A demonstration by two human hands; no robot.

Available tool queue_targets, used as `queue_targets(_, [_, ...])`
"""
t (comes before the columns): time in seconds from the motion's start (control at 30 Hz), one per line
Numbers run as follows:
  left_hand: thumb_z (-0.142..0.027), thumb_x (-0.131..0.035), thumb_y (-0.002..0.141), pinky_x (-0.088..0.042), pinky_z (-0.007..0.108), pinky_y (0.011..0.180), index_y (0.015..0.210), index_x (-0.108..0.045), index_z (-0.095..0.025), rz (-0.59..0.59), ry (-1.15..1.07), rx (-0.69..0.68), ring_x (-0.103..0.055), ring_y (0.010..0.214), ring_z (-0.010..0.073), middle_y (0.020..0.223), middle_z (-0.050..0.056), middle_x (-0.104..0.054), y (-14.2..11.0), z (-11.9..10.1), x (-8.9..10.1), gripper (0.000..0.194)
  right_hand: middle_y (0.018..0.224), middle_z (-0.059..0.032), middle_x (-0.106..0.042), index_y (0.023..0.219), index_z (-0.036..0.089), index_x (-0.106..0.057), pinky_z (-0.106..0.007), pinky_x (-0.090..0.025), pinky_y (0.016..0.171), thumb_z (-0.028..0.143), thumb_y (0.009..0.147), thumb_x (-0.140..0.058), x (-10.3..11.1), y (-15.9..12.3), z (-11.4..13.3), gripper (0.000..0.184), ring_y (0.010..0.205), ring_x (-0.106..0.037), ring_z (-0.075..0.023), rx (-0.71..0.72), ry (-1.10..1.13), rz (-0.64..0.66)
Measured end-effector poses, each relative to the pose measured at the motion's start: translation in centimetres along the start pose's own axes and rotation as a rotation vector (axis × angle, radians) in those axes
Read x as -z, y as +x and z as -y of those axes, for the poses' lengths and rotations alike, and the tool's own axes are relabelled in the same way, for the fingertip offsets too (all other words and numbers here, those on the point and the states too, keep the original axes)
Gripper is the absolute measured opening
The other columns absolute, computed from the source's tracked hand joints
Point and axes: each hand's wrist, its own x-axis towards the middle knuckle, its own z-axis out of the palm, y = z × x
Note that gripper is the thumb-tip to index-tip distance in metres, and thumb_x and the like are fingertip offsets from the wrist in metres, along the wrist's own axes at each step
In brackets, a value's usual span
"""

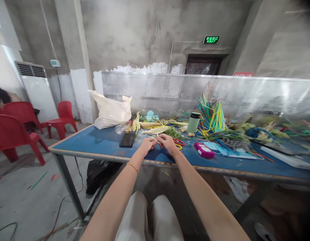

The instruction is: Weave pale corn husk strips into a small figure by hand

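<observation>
My left hand point(150, 144) and my right hand point(167, 143) meet over the near edge of the blue table point(91, 142). Both are closed, fingertips pinched together around something small and pale that I cannot make out. Just beyond them lie pale, corn-like husks point(156, 130) and a green leafy sprig point(174, 132). Red and yellow loops point(179, 142) rest close to the right hand's far side. To the left of my hands is a dark flat object point(127, 139), partly blurred out.
A white plastic bag point(112, 113) stands at the back left near a clear bottle point(121, 128). Rightward are a green lidded flask point(193, 124), colourful strips point(213, 117), a purple box point(204, 149) and a white long object point(286, 157). A perforated metal screen point(149, 90) runs behind. Red chairs point(62, 117) stand left.
</observation>
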Motion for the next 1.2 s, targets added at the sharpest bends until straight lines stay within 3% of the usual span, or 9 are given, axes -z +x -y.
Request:
queue_targets(0.33, [-0.043, -0.084, 0.063, -0.02, 0.024, 0.049, 0.053, -0.055, -0.015, 0.002, 0.094, 0.007, -0.036, 0.047, 0.0062, 0.049, -0.001, -0.048, 0.0, -0.03, -0.06, 0.041, 0.053, 0.0036, -0.057, 0.07, 0.02, -0.06, -0.025, -0.038, 0.045, 0.055, 0.064, -0.076, 0.27, 0.57, -1.0, 0.039, 0.046, -0.048, -0.0111, 0.005, -0.021, -0.073])
queue_targets(0.7, [-0.042, -0.084, 0.065, -0.02, 0.024, 0.047, 0.053, -0.054, -0.015, -0.007, 0.027, -0.003, -0.036, 0.045, 0.0058, 0.05, 0.0, -0.051, 0.27, 0.44, 0.27, 0.043, 0.052, 0.0037, -0.057, 0.071, 0.018, -0.062, -0.023, -0.039, 0.043, 0.056, 0.065, -0.082, 0.39, 0.19, -0.8, 0.043, 0.044, -0.047, -0.0094, -0.079, 0.09, 0.07])
queue_targets(0.93, [-0.045, -0.08, 0.07, -0.02, 0.024, 0.046, 0.056, -0.056, -0.014, 0.0, 0.004, 0.009, -0.037, 0.043, 0.0055, 0.049, 0.0, -0.05, 0.1, -0.04, 0.19, 0.042, 0.056, 0.0019, -0.059, 0.068, 0.02, -0.061, -0.025, -0.043, 0.042, 0.053, 0.06, -0.085, 0.27, 0.46, -0.89, 0.042, 0.048, -0.055, -0.0134, -0.077, 0.072, -0.05])
queue_targets(1.2, [-0.048, -0.083, 0.067, -0.022, 0.023, 0.046, 0.06, -0.057, -0.014, -0.027, 0.002, -0.003, -0.039, 0.044, 0.0051, 0.055, 0.0, -0.054, -0.14, -0.23, 0.01, 0.043, 0.053, 0.0016, -0.059, 0.069, 0.02, -0.063, -0.025, -0.043, 0.043, 0.054, 0.065, -0.08, 0.34, 0.37, -0.69, 0.039, 0.048, -0.053, -0.0135, -0.028, 0.022, -0.024])
